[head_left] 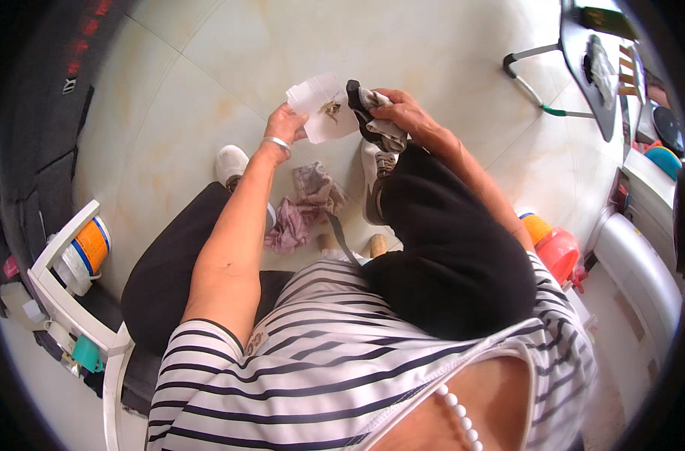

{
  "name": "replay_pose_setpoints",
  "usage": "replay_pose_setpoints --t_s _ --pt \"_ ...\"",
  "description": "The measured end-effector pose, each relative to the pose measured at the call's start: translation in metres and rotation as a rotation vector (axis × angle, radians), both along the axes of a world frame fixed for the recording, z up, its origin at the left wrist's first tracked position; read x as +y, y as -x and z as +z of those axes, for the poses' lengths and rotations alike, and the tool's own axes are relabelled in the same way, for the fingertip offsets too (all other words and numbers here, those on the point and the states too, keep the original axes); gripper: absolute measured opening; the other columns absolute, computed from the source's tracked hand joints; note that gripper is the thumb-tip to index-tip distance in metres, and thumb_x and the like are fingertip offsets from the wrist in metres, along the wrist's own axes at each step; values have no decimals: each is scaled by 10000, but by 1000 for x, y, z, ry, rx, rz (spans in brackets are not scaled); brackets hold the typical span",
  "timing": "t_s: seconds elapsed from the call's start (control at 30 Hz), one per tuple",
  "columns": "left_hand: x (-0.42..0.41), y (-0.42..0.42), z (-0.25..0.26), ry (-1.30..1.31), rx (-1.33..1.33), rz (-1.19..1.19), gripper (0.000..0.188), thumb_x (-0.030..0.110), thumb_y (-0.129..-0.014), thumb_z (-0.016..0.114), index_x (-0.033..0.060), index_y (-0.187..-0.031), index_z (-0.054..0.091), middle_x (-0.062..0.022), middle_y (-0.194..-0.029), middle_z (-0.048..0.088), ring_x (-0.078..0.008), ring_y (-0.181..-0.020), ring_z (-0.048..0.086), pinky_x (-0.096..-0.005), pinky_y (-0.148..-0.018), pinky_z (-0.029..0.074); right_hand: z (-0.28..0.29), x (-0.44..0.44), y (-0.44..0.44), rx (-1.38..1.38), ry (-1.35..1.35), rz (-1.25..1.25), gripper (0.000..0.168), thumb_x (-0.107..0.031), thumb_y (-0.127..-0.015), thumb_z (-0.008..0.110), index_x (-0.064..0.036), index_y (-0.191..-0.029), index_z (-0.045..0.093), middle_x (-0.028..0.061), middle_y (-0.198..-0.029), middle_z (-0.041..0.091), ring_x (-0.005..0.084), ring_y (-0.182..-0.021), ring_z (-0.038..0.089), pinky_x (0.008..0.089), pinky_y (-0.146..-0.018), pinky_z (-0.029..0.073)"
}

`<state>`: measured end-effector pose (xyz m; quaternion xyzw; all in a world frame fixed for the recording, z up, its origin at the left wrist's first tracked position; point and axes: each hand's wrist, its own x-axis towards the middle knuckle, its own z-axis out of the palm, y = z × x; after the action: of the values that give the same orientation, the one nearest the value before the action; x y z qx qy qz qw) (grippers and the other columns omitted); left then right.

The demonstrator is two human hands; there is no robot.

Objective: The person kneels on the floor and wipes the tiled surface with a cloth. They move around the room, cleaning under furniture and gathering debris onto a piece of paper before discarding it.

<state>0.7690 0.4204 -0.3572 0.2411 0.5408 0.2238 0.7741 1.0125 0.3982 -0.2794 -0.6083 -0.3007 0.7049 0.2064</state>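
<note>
My left hand grips the near left edge of a white open tray or box, thin-walled like card or plastic. A small clump of brownish debris lies in it. To its right, my right hand holds a bunched patterned cloth together with a black item whose kind I cannot tell; its end is close to the tray's right edge. Below the hands, a crumpled pink cloth and a greyish one lie on the tiled floor between my shoes.
A white chair frame stands at the left by an orange and white bucket. At the right are a red plastic container and a similar orange tub. A dark table with metal legs stands at the upper right.
</note>
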Motion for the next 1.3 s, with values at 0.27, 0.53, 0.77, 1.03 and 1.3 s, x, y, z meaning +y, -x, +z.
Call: replay_pose_setpoints --t_s 0.27,0.53,0.77,1.03,1.3 --pt "52 -50 143 -312 -42 -180 270 41 -756 569 53 -997 447 -77 -875 580 -184 -760 597 -316 -632 516 123 -27 -38 189 -377 -448 223 -67 -740 534 -18 -957 551 54 -793 585 117 -692 561 241 -636 454" --pt "43 -145 270 -493 -114 -430 247 12 -762 560 88 -980 476 -57 -866 572 -184 -787 586 -313 -675 516 172 -152 -134 294 -705 -919 181 -84 -726 545 -47 -903 538 42 -752 562 130 -661 543 271 -589 449" --pt "-21 -248 340 -528 -273 -711 223 5 -783 557 79 -985 499 -51 -917 576 -167 -845 581 -294 -729 510 157 -368 -170 -153 -602 -1369 480 -156 -660 593 -36 -1111 478 106 -967 542 189 -805 547 304 -662 461" --pt "-88 -347 333 -455 -297 -909 207 7 -793 546 60 -993 525 -65 -956 582 -167 -856 584 -272 -715 509 109 -501 -223 -703 -141 -1481 799 -158 -628 630 -72 -1305 212 191 -1185 450 290 -968 536 357 -815 430" --pt "-171 -397 328 -424 -265 -1063 219 -16 -781 524 73 -980 538 -55 -873 586 -164 -742 593 -277 -600 530 79 -500 -210 -1134 -155 -1157 368 -267 -665 588 -51 -938 471 186 -815 583 337 -806 567 398 -692 431"
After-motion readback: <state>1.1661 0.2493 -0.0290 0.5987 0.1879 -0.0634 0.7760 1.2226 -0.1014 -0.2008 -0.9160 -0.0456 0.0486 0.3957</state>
